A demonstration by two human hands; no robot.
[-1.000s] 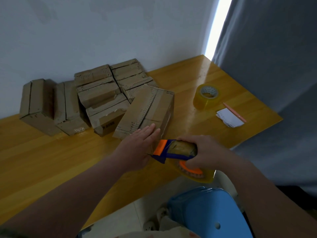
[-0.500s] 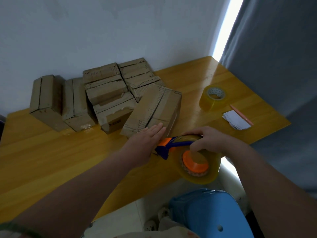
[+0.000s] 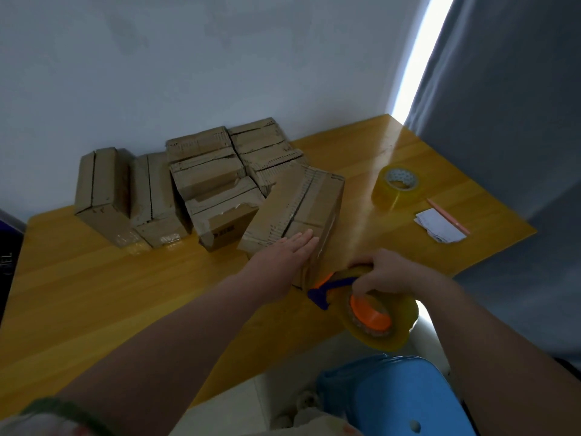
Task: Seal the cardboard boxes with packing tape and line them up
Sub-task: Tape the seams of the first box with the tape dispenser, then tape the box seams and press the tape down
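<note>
A cardboard box (image 3: 301, 202) lies slanted on the yellow wooden table (image 3: 110, 294), nearest to me. My left hand (image 3: 283, 256) presses flat on the box's near end with straight fingers. My right hand (image 3: 386, 272) grips a tape dispenser (image 3: 371, 313) with a blue frame, orange hub and a clear tape roll, held at the box's near right corner by the table edge. Several other cardboard boxes (image 3: 201, 184) stand bunched against the wall behind it. Two more boxes (image 3: 103, 190) sit side by side at the far left.
A spare roll of clear tape (image 3: 396, 187) lies on the table's right part. Near it lie folded white paper (image 3: 440, 228) and a pink pencil (image 3: 448, 215). A blue plastic stool (image 3: 396, 401) stands below the table edge. A grey curtain (image 3: 509, 121) hangs at right.
My right hand has turned the dispenser so its orange hub faces me and drawn it down past the box's near corner. My left hand stays flat on the box.
</note>
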